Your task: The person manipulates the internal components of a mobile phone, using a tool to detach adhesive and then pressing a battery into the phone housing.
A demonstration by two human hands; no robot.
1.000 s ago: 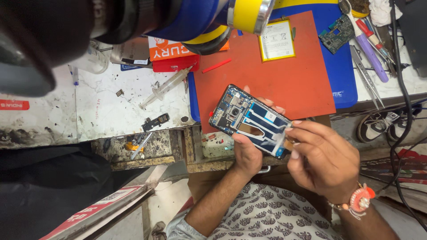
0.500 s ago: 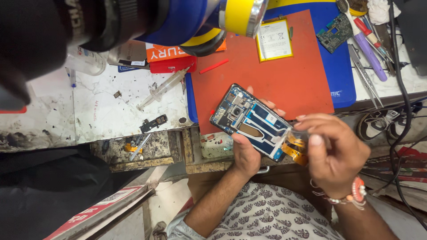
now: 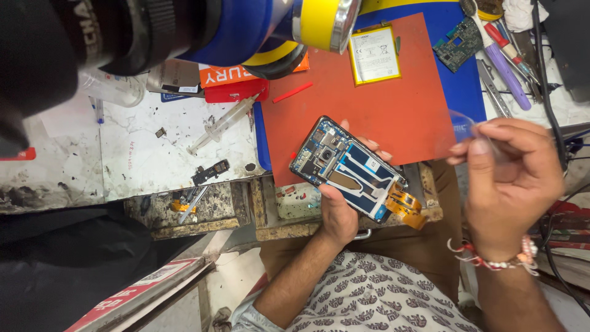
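Counter (image 3: 141, 160) is showing a stained white top, carrying a clear syringe (image 3: 221, 123) and a small black part (image 3: 210, 172). An orange mat (image 3: 393, 104) is lying beside those, overlapping a blue mat (image 3: 464, 86). A yellow-edged battery (image 3: 375, 54) is sitting on the orange mat, a green circuit board (image 3: 458, 44) on the blue one.

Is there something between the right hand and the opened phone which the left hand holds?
Nothing visible stands between them. The right hand is raised to the side, pinching a small clear film, apart from the opened phone. The left hand grips the phone from below. Only the orange flex cable hangs at the phone's near end.
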